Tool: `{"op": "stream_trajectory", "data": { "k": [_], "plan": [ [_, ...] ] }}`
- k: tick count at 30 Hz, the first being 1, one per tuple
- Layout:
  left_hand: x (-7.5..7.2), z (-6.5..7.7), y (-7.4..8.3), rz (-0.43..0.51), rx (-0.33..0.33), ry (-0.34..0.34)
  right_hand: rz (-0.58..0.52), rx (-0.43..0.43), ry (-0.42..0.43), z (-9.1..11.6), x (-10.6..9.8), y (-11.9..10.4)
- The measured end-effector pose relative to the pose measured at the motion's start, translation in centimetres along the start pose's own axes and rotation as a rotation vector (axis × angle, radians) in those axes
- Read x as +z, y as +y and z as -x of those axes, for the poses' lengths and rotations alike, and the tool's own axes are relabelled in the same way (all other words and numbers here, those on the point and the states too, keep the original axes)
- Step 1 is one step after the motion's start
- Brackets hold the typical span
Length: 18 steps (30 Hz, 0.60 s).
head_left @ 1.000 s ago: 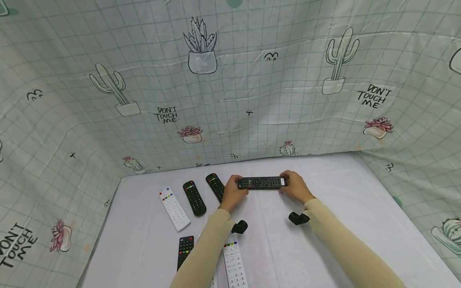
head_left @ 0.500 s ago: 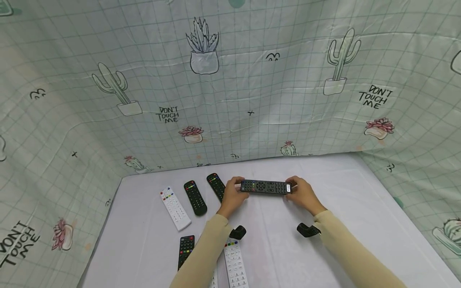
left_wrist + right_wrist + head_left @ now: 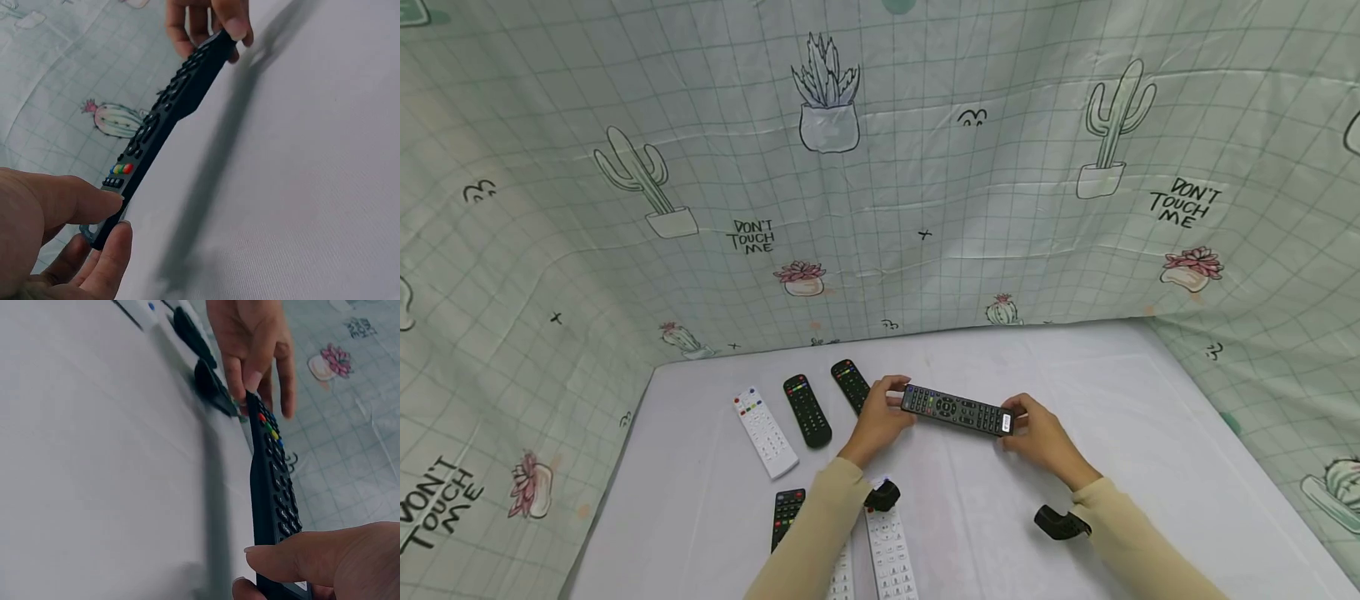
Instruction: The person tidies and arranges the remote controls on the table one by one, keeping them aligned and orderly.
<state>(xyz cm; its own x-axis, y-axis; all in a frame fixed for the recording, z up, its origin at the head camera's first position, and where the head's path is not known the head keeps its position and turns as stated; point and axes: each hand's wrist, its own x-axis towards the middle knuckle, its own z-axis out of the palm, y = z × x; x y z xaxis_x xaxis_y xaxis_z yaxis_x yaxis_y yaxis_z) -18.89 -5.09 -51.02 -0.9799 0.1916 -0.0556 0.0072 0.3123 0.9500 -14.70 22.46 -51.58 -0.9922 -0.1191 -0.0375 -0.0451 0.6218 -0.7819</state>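
Observation:
A black remote control (image 3: 957,410) is held by its two ends, buttons up, between my hands. My left hand (image 3: 878,418) pinches the end with the coloured buttons, thumb on the near edge in the left wrist view. At the opposite end, marked by a small white label (image 3: 1006,423), my right hand (image 3: 1043,439) grips with thumb and fingers. In the right wrist view the remote's long shadow (image 3: 215,487) falls on the white tabletop apart from it, so it is raised. The right end sits nearer to me than the left.
On the left lie a white remote (image 3: 765,433), a dark remote (image 3: 807,411) and another dark one (image 3: 850,384) partly behind my left hand. Nearer are a black remote (image 3: 787,510) and a white one (image 3: 891,550), partly covered by my sleeve. A patterned cloth (image 3: 917,167) walls the table (image 3: 1120,392).
Both hands have brought the remote closer to me and a little to the right. Its right end has swung nearer, so it now slants. The grips look the same.

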Motion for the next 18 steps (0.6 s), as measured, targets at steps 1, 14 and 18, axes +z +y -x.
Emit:
{"op": "stream_trajectory", "data": {
  "k": [1,14,18],
  "plan": [
    [-0.2,0.1,-0.1,-0.002,0.007,-0.010,-0.007,0.002,0.001,0.3,0.1,-0.1],
    [-1.4,1.2,-0.3,-0.103,0.043,-0.112,-0.117,-0.028,-0.053,3.9,1.4,-0.8],
    [-1.6,1.5,-0.4,-0.136,0.050,-0.142,-0.149,0.001,-0.072,5.0,1.9,-1.2]
  ]
}}
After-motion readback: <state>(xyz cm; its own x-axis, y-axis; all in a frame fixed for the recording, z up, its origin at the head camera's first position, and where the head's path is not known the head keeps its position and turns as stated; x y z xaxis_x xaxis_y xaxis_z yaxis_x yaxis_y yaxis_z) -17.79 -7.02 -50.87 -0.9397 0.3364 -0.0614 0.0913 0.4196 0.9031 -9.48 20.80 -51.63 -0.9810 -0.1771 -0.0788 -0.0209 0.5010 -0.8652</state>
